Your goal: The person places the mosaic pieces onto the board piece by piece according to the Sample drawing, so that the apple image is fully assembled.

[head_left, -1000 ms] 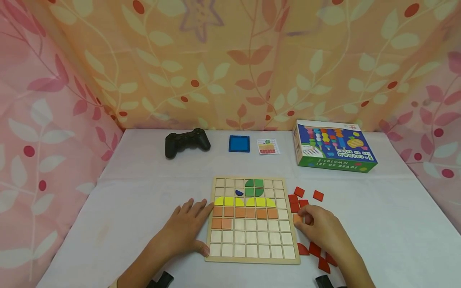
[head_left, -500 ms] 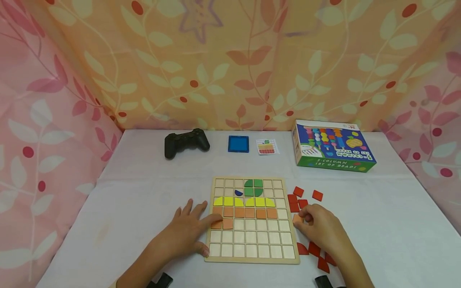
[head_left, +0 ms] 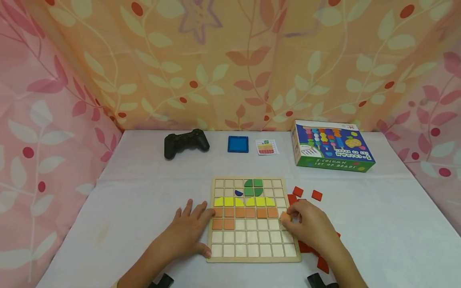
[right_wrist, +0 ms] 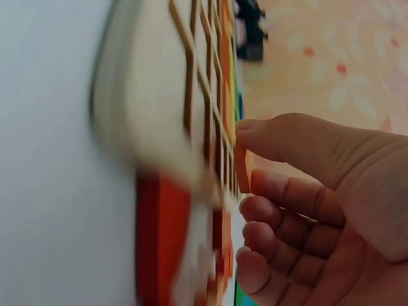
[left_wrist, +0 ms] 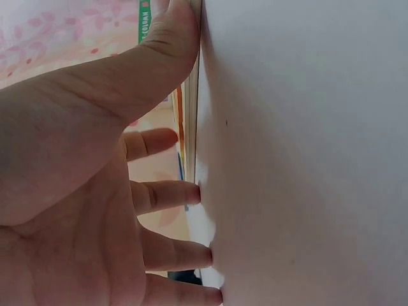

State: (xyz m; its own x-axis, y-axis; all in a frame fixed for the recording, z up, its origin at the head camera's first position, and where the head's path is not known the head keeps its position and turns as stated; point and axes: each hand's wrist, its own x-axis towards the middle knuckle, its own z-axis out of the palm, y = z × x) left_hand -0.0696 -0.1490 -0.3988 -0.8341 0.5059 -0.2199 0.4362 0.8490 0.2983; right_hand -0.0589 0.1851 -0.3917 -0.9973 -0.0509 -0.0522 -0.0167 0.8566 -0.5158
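A wooden grid board (head_left: 253,256) lies on the white table, with green, yellow and orange tiles in its upper rows. My left hand (head_left: 191,232) rests flat beside the board's left edge, fingers spread, thumb (left_wrist: 159,44) against the board's near corner. My right hand (head_left: 306,226) pinches a small orange tile (head_left: 285,217) between thumb and forefinger, just over the board's right side near the orange row. The right wrist view shows the orange tile (right_wrist: 241,167) held close above the board (right_wrist: 191,95). Red tiles (head_left: 317,195) lie loose on the table right of the board.
Along the table's back stand a black game controller (head_left: 185,143), a blue square tray (head_left: 238,144), a small pattern card (head_left: 267,147) and a colourful bead-set box (head_left: 331,146). Patterned curtains enclose the table on three sides.
My right hand has moved left with the orange tile, from beside the board to over its right edge. My left forefinger, which reached onto the board, has drawn back.
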